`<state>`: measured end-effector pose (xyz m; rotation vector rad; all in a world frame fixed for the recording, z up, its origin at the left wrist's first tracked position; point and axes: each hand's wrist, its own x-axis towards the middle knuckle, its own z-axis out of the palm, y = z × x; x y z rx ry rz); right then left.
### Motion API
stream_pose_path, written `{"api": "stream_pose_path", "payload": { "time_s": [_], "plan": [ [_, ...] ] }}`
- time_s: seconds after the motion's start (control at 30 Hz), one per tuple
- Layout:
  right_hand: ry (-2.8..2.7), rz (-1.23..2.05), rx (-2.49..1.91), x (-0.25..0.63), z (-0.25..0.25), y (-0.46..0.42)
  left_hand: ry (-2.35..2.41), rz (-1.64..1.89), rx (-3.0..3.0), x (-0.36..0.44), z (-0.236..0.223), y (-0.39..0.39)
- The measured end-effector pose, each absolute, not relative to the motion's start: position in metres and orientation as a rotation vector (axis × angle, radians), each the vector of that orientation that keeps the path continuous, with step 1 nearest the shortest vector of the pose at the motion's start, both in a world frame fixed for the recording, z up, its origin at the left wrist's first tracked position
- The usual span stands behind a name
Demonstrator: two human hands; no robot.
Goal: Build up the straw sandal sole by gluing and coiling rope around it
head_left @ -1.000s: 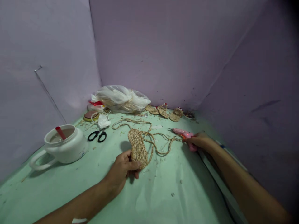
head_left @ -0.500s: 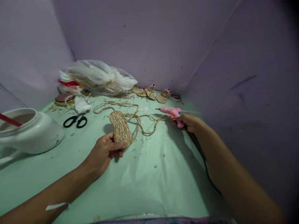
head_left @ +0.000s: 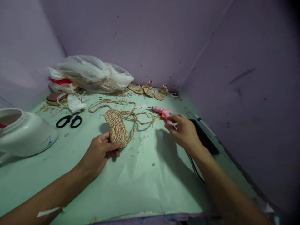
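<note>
In my left hand (head_left: 103, 151) is a small sandal sole (head_left: 117, 126) of coiled, braided straw, pinched at its near end between thumb and fingers. A loose tail of straw braid (head_left: 134, 131) runs from the sole and loops over the table behind it. The pink glue gun (head_left: 161, 110) rests on the table with its nozzle to the left. Right by its handle is my right hand (head_left: 184, 131), thumb and fingers apart, partly covering the handle. The gun's dark cord (head_left: 195, 170) passes under my right wrist.
Black-handled scissors (head_left: 69, 121) lie left of the sole, near a white pot (head_left: 30, 134). A plastic bag (head_left: 93, 75) and finished mini straw sandals (head_left: 148, 90) line the back wall. A dark flat object (head_left: 205, 137) and a pen (head_left: 206, 125) lie at right.
My right hand has set the glue gun down on the table and loosened its fingers from the handle. The left hand still holds the sole. The view has shifted slightly.
</note>
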<state>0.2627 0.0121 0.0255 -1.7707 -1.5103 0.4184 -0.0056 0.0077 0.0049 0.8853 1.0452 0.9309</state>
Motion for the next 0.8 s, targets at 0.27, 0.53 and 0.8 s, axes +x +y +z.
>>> {"api": "stream_pose_path", "payload": {
  "time_s": [0.27,0.53,0.8],
  "plan": [
    [-2.231,0.723,-1.537,0.222,0.007,-0.065,1.046,0.933,0.895,-0.005,0.003,0.006],
    [-2.436,0.388,-1.579,0.223,-0.008,-0.052,1.095,0.951,0.916,-0.005,-0.002,0.005],
    [-1.597,0.236,-1.764,0.321,0.058,0.081,1.113,0.938,0.884,-0.009,-0.021,0.003]
  ]
}}
